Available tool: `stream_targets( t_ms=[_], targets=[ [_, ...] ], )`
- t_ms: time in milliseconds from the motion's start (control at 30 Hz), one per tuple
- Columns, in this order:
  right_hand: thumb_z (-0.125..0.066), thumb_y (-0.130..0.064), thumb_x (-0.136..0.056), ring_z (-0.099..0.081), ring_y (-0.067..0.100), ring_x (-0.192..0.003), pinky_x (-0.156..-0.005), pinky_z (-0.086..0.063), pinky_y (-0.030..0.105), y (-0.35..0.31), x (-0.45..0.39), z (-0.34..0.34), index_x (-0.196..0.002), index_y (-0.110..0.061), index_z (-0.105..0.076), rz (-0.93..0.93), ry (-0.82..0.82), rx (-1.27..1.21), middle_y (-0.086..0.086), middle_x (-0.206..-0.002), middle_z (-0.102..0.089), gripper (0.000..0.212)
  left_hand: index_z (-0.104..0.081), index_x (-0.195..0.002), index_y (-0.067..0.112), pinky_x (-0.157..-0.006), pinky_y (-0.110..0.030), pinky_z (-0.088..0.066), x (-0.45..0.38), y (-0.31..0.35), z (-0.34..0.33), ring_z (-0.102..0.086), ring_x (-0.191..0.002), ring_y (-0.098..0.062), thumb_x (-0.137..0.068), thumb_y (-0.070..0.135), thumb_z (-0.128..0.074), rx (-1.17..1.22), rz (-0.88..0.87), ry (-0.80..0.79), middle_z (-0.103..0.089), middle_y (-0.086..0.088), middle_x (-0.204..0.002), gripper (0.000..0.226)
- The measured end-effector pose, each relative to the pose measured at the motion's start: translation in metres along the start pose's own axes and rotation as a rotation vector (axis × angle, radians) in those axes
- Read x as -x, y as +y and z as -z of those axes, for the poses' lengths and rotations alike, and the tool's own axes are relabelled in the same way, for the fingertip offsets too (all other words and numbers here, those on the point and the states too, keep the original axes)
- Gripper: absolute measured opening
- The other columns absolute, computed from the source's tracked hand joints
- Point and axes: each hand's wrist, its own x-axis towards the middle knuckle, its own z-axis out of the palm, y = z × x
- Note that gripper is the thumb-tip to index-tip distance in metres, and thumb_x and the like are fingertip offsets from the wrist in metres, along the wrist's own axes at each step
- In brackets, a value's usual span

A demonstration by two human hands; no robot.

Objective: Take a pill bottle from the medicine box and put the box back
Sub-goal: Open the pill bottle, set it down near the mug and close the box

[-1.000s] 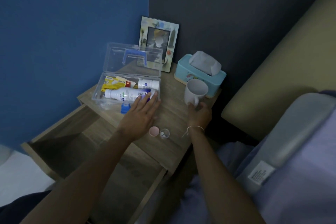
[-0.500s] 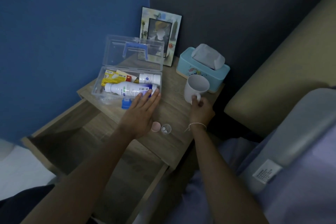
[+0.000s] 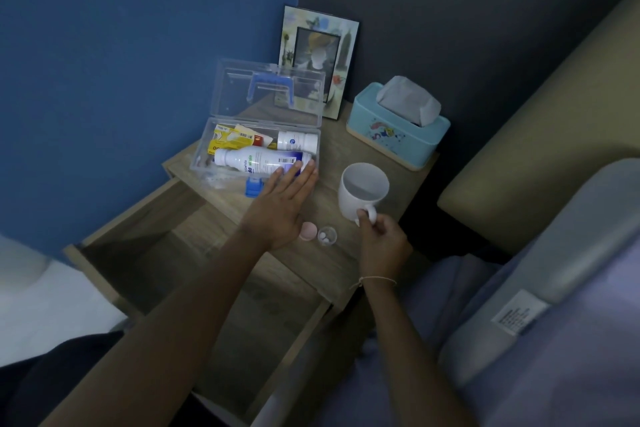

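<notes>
**Hand at the open box, bottle not yet lifted**

The clear medicine box (image 3: 258,149) sits open at centre frame on the nightstand (image 3: 349,149), its lid standing upright toward the wall. Inside, a large white bottle (image 3: 259,161) lies on its side along the near wall; a smaller white bottle (image 3: 298,141) lies behind it, beside yellow packets (image 3: 230,139). The left hand (image 3: 282,204) lies flat with fingers spread and grasping nothing, its fingertips (image 3: 304,168) touching the large bottle's right end. The right hand (image 3: 381,239), lower right of centre, is closed on the handle of a white mug (image 3: 362,189). The step looks like reaching in for a bottle. Next, the fingers must curl around one and lift it clear of the wall; closing the lid and returning the box to the open drawer (image 3: 194,270) below remain.
</notes>
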Motion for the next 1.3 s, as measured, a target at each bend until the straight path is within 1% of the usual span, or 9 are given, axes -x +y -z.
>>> stream_targets(
  t_ms=[400,567,633,700,767,833,1000,1133,1300],
  targets=[
    [-0.075,-0.029,-0.08,-0.06,0.013,-0.062,-0.059,-0.044,0.024,0.006,0.018,0.006,-0.073,-0.011,-0.071,0.027,-0.049,0.062,0.004,-0.067,-0.07,0.021,0.006,-0.151,0.017,-0.118,-0.038,0.011,0.001,0.0,-0.004,0.02,-0.143,-0.016,-0.09,0.034,-0.044,0.011,0.008,0.033,0.008,-0.003,-0.161,0.081],
    [-0.075,-0.029,-0.08,-0.061,0.015,-0.064,-0.056,-0.037,0.009,0.002,0.019,0.009,-0.075,-0.011,-0.069,0.035,-0.076,0.055,0.0,-0.066,-0.066,0.02,0.005,-0.151,0.017,-0.117,-0.036,0.011,0.0,0.001,-0.003,0.014,-0.146,-0.018,-0.09,0.029,-0.047,0.025,0.014,0.043,0.008,-0.003,-0.161,0.08],
    [-0.075,-0.037,-0.079,-0.063,0.012,-0.074,-0.066,-0.046,0.014,-0.001,0.021,0.009,-0.088,-0.013,-0.066,-0.009,-0.104,0.024,-0.002,-0.078,-0.068,0.026,0.003,-0.151,0.017,-0.117,-0.033,0.011,0.002,0.001,0.0,0.015,-0.145,-0.015,-0.089,0.022,-0.047,0.063,0.008,0.07,0.006,-0.003,-0.161,0.08],
    [-0.071,-0.046,-0.08,-0.063,0.01,-0.095,-0.08,-0.05,0.023,-0.007,0.026,0.009,-0.113,-0.014,-0.06,-0.037,-0.129,-0.022,0.001,-0.105,-0.069,0.047,0.002,-0.151,0.017,-0.118,-0.032,0.009,0.008,0.0,0.004,0.015,-0.144,-0.013,-0.088,0.018,-0.047,0.108,0.018,0.119,0.003,-0.002,-0.162,0.08],
    [-0.061,-0.046,-0.087,-0.056,0.015,-0.118,-0.093,-0.045,0.025,-0.011,0.029,0.011,-0.134,-0.011,-0.049,0.037,-0.13,-0.009,0.007,-0.131,-0.06,0.061,-0.001,-0.151,0.014,-0.119,-0.034,0.004,0.016,-0.001,0.009,0.012,-0.145,-0.015,-0.087,0.014,-0.047,0.131,0.031,0.179,0.0,-0.005,-0.161,0.079],
    [-0.053,-0.037,-0.094,-0.043,0.021,-0.136,-0.107,-0.038,0.028,-0.019,0.03,0.012,-0.144,-0.008,-0.039,0.149,-0.141,0.019,0.013,-0.147,-0.046,0.06,-0.007,-0.15,0.01,-0.12,-0.036,-0.001,0.026,-0.001,0.015,0.005,-0.146,-0.018,-0.087,0.01,-0.046,0.153,0.043,0.246,-0.007,-0.009,-0.161,0.074],
    [-0.044,-0.016,-0.098,-0.033,0.025,-0.142,-0.113,-0.032,0.034,-0.04,0.039,0.003,-0.142,0.002,-0.037,0.435,-0.216,0.061,0.017,-0.15,-0.039,0.048,-0.014,-0.15,0.009,-0.122,-0.037,-0.006,0.05,-0.001,0.021,0.001,-0.147,-0.018,-0.101,0.021,-0.034,0.221,0.152,0.332,-0.009,-0.008,-0.16,0.054],
    [-0.044,-0.024,-0.098,-0.028,0.019,-0.143,-0.113,-0.027,0.031,-0.053,0.042,-0.012,-0.144,-0.005,-0.036,0.522,-0.315,0.127,0.011,-0.153,-0.036,0.051,-0.015,-0.15,0.013,-0.123,-0.04,-0.009,0.06,-0.009,0.023,-0.005,-0.149,-0.02,-0.102,0.027,-0.033,0.245,0.244,0.337,-0.01,-0.007,-0.16,0.053],
    [-0.031,-0.039,-0.101,-0.014,0.016,-0.148,-0.12,-0.019,0.038,-0.089,0.013,-0.045,-0.152,-0.013,-0.018,0.504,-0.412,0.13,0.006,-0.16,-0.02,0.058,-0.019,-0.15,0.012,-0.122,-0.042,-0.011,0.038,-0.039,0.042,-0.01,-0.149,-0.021,-0.102,0.03,-0.033,0.335,0.352,0.418,-0.015,-0.009,-0.16,0.053]
  ],
)
